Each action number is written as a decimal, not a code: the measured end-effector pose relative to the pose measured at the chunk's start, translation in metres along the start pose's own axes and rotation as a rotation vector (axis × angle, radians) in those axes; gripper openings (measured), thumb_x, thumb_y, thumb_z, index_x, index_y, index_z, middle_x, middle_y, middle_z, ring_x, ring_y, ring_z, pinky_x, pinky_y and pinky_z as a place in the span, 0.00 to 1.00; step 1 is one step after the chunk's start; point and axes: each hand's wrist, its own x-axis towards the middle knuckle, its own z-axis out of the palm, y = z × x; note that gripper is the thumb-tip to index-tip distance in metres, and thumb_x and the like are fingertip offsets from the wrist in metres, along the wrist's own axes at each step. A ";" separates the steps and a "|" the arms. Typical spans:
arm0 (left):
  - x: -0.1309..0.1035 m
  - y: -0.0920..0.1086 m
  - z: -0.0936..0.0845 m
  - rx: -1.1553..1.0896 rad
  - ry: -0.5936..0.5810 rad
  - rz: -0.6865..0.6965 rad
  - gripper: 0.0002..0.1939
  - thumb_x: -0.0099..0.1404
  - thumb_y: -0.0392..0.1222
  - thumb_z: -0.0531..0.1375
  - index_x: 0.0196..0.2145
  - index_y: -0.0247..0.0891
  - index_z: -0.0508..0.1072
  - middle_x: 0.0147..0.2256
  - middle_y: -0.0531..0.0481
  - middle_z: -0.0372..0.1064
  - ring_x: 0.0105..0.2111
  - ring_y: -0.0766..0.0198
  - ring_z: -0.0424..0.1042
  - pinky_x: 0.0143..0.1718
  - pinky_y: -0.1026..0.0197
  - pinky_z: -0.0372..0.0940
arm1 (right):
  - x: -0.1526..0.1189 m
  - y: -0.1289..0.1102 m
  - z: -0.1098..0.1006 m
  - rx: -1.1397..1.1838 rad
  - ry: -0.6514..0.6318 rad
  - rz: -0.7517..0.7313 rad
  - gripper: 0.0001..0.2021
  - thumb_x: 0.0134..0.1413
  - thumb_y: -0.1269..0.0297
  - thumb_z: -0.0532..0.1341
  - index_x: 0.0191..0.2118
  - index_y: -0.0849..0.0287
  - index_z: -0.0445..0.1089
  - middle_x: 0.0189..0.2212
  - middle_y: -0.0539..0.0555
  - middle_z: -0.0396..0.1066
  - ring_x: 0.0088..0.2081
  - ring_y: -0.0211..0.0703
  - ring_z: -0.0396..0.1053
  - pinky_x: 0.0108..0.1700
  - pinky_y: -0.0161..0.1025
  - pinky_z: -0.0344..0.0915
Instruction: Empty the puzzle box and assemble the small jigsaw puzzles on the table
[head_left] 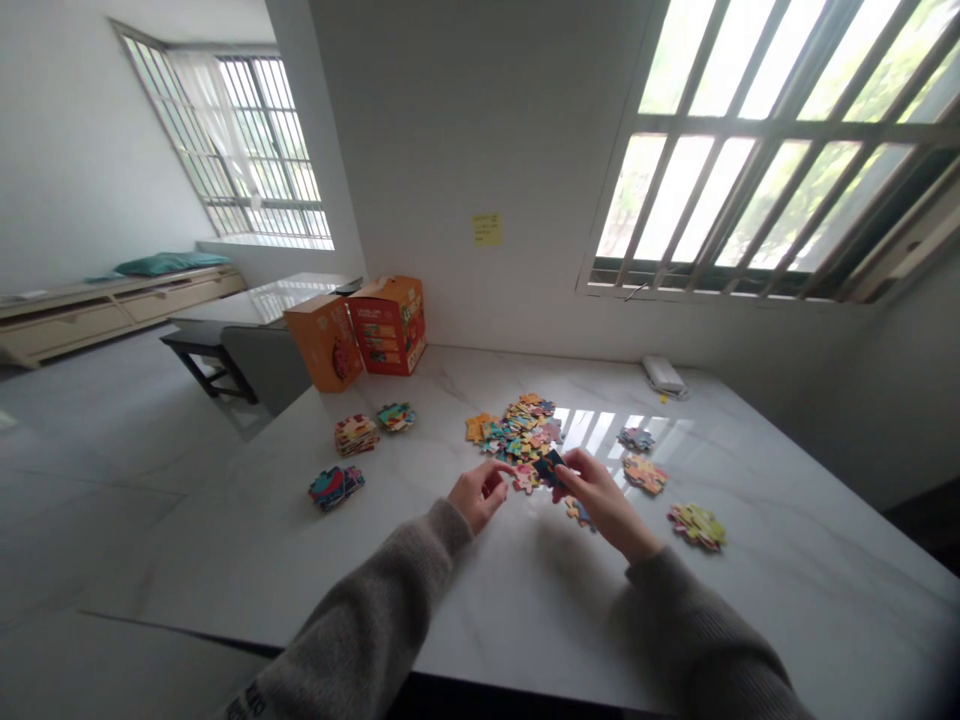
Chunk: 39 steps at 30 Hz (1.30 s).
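My right hand (596,495) pinches a dark puzzle piece (550,467) with an orange mark, holding it at the near edge of a heap of mixed puzzle pieces (521,428). To its left, my left hand (480,493) has its fingers loosely bent and apart, with nothing seen in them. Its index fingertip comes close to a pink puzzle piece (526,478); whether they touch I cannot tell. A blue and orange puzzle piece (578,513) lies below my right hand, partly hidden by it.
Stacked pieces stand on the left: red-cream (355,435), teal (396,416) and blue-purple (336,487). On the right are grey-purple (636,438), orange (645,474) and yellow-green (697,526) groups. An orange box (390,325) stands at the back left, a white device (664,377) at the back right.
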 end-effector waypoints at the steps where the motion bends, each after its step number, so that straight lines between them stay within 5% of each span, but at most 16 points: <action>1: 0.001 0.003 0.000 -0.028 0.025 0.010 0.18 0.63 0.42 0.60 0.51 0.37 0.69 0.30 0.53 0.68 0.26 0.70 0.65 0.29 0.66 0.63 | 0.000 -0.001 0.011 0.110 0.007 0.007 0.18 0.54 0.47 0.65 0.33 0.57 0.62 0.28 0.50 0.71 0.27 0.41 0.71 0.33 0.41 0.69; 4: 0.002 0.008 0.000 -0.072 0.063 0.071 0.33 0.59 0.44 0.65 0.60 0.39 0.61 0.38 0.50 0.68 0.30 0.68 0.68 0.32 0.64 0.66 | -0.003 0.002 0.042 0.266 0.067 -0.001 0.18 0.51 0.48 0.67 0.32 0.57 0.64 0.27 0.49 0.70 0.29 0.40 0.69 0.34 0.39 0.67; 9: 0.001 0.000 0.000 -0.077 0.113 0.087 0.21 0.68 0.48 0.57 0.56 0.38 0.68 0.40 0.46 0.70 0.35 0.65 0.69 0.37 0.62 0.68 | -0.014 0.008 0.070 0.172 -0.013 0.002 0.16 0.53 0.49 0.66 0.32 0.58 0.66 0.25 0.48 0.67 0.28 0.37 0.64 0.32 0.36 0.62; 16: 0.002 -0.008 0.000 -0.312 0.121 -0.062 0.18 0.63 0.54 0.62 0.39 0.33 0.72 0.33 0.47 0.72 0.32 0.64 0.72 0.36 0.62 0.68 | -0.019 -0.001 0.065 0.105 -0.027 -0.029 0.18 0.57 0.47 0.62 0.30 0.57 0.64 0.18 0.45 0.63 0.21 0.34 0.58 0.26 0.35 0.54; 21: 0.000 0.002 -0.004 -0.275 0.151 0.018 0.20 0.66 0.50 0.59 0.51 0.35 0.68 0.33 0.49 0.69 0.30 0.67 0.69 0.34 0.62 0.68 | -0.017 0.006 0.061 0.319 -0.005 0.078 0.19 0.52 0.47 0.66 0.31 0.57 0.63 0.25 0.51 0.73 0.21 0.35 0.64 0.26 0.36 0.59; 25: -0.003 0.004 -0.004 -0.022 0.113 0.163 0.30 0.59 0.42 0.65 0.58 0.39 0.63 0.37 0.50 0.68 0.30 0.68 0.69 0.36 0.62 0.69 | -0.017 0.009 0.059 0.386 0.048 0.089 0.18 0.49 0.49 0.68 0.29 0.58 0.65 0.25 0.50 0.72 0.22 0.34 0.64 0.28 0.36 0.62; 29: -0.004 0.001 -0.003 0.123 0.099 0.219 0.29 0.59 0.39 0.64 0.57 0.40 0.64 0.36 0.51 0.69 0.29 0.68 0.68 0.35 0.61 0.69 | -0.018 0.010 0.059 0.366 0.031 0.073 0.17 0.52 0.50 0.67 0.29 0.58 0.65 0.24 0.48 0.69 0.22 0.33 0.62 0.28 0.35 0.61; 39: -0.002 -0.003 -0.004 0.086 0.118 0.184 0.25 0.59 0.39 0.65 0.53 0.41 0.67 0.36 0.51 0.69 0.29 0.69 0.68 0.32 0.65 0.66 | -0.020 0.010 0.053 -0.011 0.079 -0.263 0.15 0.61 0.55 0.60 0.50 0.53 0.64 0.34 0.51 0.71 0.31 0.41 0.71 0.35 0.42 0.69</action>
